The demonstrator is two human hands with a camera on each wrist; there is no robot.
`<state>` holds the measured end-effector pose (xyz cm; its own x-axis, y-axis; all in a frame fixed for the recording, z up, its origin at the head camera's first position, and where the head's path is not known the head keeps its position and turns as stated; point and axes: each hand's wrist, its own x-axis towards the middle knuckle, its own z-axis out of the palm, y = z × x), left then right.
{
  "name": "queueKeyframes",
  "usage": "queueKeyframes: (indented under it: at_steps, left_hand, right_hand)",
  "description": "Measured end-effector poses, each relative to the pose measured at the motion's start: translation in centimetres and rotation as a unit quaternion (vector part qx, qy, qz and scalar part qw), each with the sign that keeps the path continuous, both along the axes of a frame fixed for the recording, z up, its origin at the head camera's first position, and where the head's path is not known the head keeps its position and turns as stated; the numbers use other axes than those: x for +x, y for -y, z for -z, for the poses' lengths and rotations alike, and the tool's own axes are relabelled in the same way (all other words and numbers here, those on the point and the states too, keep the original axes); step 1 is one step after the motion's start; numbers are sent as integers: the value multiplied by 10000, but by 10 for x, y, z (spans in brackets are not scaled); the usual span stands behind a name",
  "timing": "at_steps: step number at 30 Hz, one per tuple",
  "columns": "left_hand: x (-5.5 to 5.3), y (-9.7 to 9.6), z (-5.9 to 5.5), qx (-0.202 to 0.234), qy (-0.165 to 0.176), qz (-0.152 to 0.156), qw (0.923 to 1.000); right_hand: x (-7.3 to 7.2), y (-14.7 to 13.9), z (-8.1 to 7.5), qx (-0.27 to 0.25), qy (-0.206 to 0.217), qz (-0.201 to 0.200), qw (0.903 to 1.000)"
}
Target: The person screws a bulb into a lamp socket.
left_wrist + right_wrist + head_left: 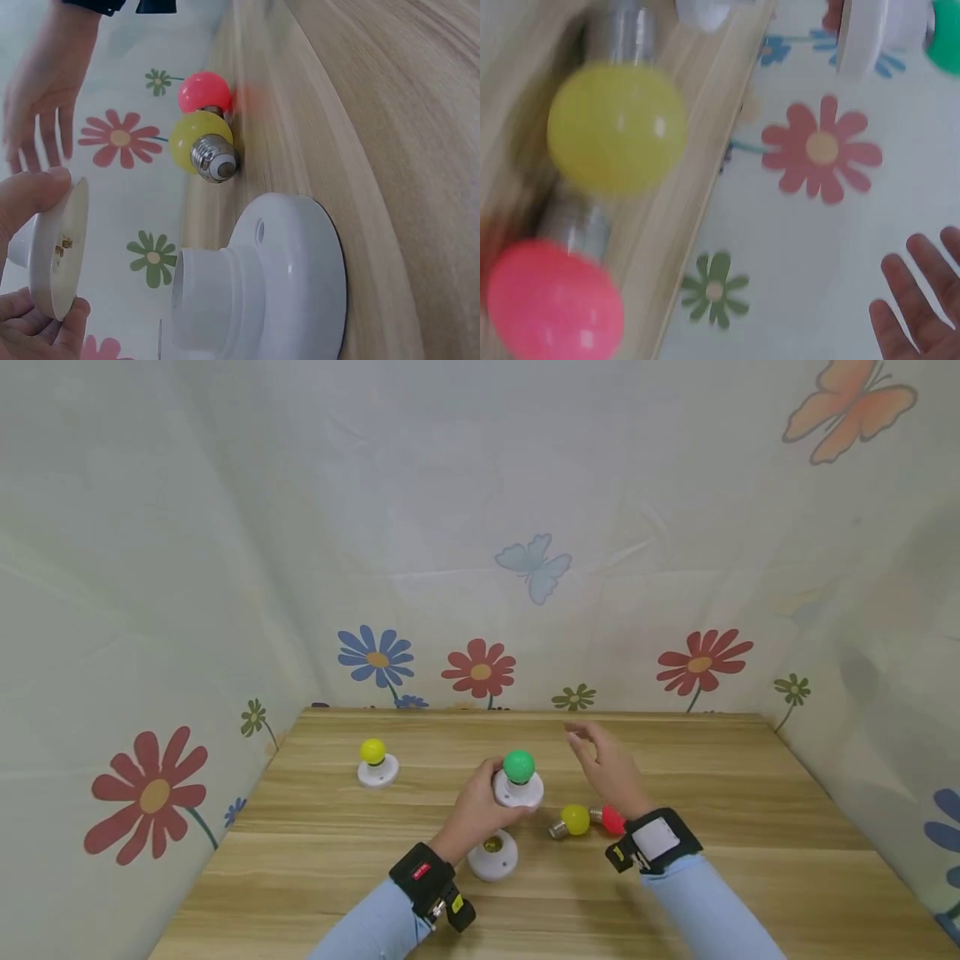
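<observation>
My left hand (480, 802) grips the round base of a white lamp holder (521, 792) by its edge, lifted off the table. A green bulb (519, 766) sits upright in that holder. In the left wrist view the underside of the raised holder (71, 251) shows, with brass contacts inside. My right hand (611, 768) is to the right of the green bulb, apart from it, fingers extended and holding nothing. Below the left hand, a second white lamp holder (493, 857) stands on the table with its socket facing up and no bulb in it.
A yellow bulb (575, 819) and a red bulb (612, 820) lie side by side on the wooden table (315, 860), close to the right wrist. Farther back at left, another yellow bulb (372, 751) stands in a white holder (378, 773). A flowered curtain (420, 527) hangs behind.
</observation>
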<state>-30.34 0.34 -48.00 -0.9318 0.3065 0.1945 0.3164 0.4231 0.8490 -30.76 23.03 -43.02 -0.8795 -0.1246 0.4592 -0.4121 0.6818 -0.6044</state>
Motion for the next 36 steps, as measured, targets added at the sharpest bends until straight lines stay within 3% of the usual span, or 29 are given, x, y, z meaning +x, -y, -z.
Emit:
queueKeyframes:
  at_steps: [4, 7, 11, 15, 19, 23, 26, 30, 33, 36]
  left_hand:
    - [0, 2, 0, 67, 24, -55, 10000]
    - [1, 2, 1, 71, -4, -55, 10000]
    - [1, 2, 1, 71, -16, -39, 10000]
    - [2, 2, 1, 63, 17, -47, 10000]
    - [3, 1, 0, -16, 35, -26, 10000]
    - [-1, 6, 0, -44, 87, -51, 9999]
    - [-10, 15, -4, 54, 96, -279, 9995]
    - [-33, 33, -10, 279, -160, -953, 9949]
    - [-55, 50, -6, 502, -224, -1529, 9867]
    - [-71, 66, 6, 675, -14, -1861, 9802]
  right_hand:
    - [-10, -26, 1, 554, -543, 987, 9921]
    - [-13, -46, 5, 845, -537, 1358, 9857]
    - [-12, -66, 9, 1426, 235, 1361, 9801]
    - [-9, -74, 9, 1952, 1367, 981, 9662]
    - [-9, -75, 8, 1904, 2182, 675, 9548]
    - [-10, -75, 12, 1845, 2513, 604, 9482]
    - [-9, -74, 14, 1832, 2517, 544, 9488]
    - [-8, -73, 15, 1782, 2421, 505, 9524]
    - [-7, -72, 16, 1784, 2327, 510, 9547]
    - [-7, -72, 17, 1767, 2284, 474, 9562]
